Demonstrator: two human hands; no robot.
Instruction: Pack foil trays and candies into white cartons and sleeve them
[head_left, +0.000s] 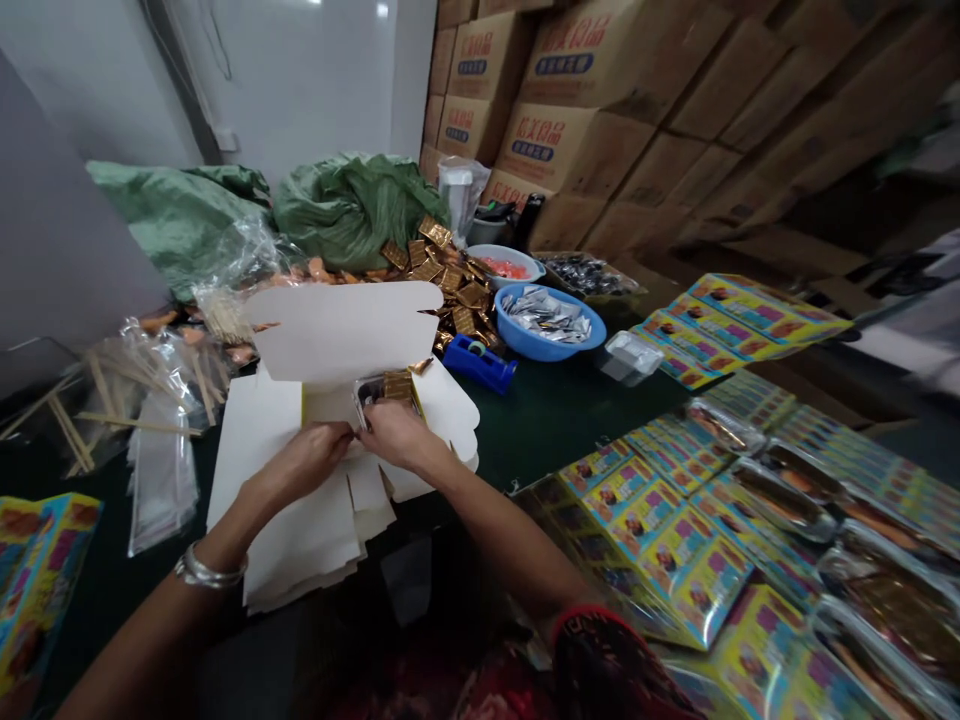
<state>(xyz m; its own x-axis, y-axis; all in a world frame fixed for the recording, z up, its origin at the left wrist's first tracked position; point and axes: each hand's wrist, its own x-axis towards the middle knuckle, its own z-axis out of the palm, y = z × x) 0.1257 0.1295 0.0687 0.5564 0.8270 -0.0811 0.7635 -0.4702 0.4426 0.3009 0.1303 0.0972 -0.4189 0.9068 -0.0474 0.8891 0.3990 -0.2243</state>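
Observation:
An unfolded white cardboard box (285, 525) lies in front of me, its lid flap (345, 325) raised at the back. Inside it is a small clear plastic tray (361, 392) with a gold-wrapped packet (397, 384) in it. My right hand (396, 437) curls over the near side of the tray, seemingly gripping it. My left hand (321, 452) is pinched closed just left of it, the fingertips of both hands nearly meeting. What the left fingertips hold is too small to make out.
Behind the box lie several gold packets (450, 285). A blue tape dispenser (480, 363) and blue bowl (536, 345) of silver sachets stand to the right. Printed packages (667, 560) cover the right side. Wooden sticks (71, 430) and clear bags (161, 480) lie left; cartons (570, 140) are stacked behind.

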